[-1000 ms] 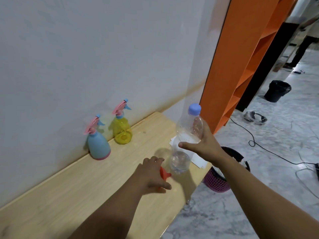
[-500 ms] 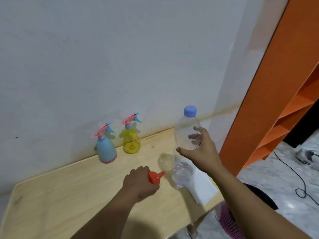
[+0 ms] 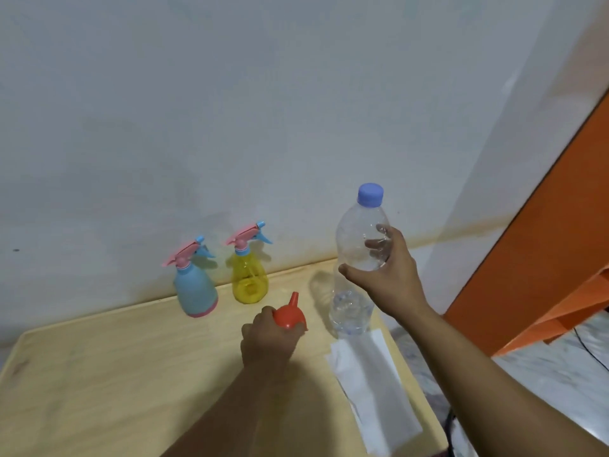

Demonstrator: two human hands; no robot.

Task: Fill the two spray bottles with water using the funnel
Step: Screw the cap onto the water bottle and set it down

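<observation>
Left hand [image 3: 268,341] was curled round the funnel [image 3: 290,316], gripping its wide end. Funnel's long axis ran up and slightly right, spout pointing away from me toward the wall [image 3: 230,110], wide mouth buried in the hand. It sat above the surface [image 3: 99,390]; I couldn't tell if it was touching.

Right hand [image 3: 387,275] was wrapped round the water bottle [image 3: 357,258] at mid-body, thumb on the near side, fingers visible through the clear plastic on the far side. Bottle long axis near vertical, leaning a little, cap [image 3: 370,194] on and pointing up, base down near the surface's right edge. Water showed only in the lower part. Couldn't tell if the base was resting on the surface or just off it.

Count: two spray bottles, one funnel, one water bottle, one sheet of paper.

Blue sprayer [image 3: 194,285] and yellow sprayer [image 3: 248,275] both stood upright at the back of the surface against the wall, just beside each other, blue on the left. Both had pink trigger heads screwed on, nozzles pointing right. Yellow one see-through, blue one opaque, so I couldn't read the fill level of the blue.

Funnel was near the yellow sprayer, in front of it and to its right, not touching. Water bottle was right of the funnel, close by.

Paper [image 3: 372,384] lay flat on the surface's right side, in front of the bottle's base, long axis running toward me. Orange shelf [image 3: 543,242] stood off to the right.
</observation>
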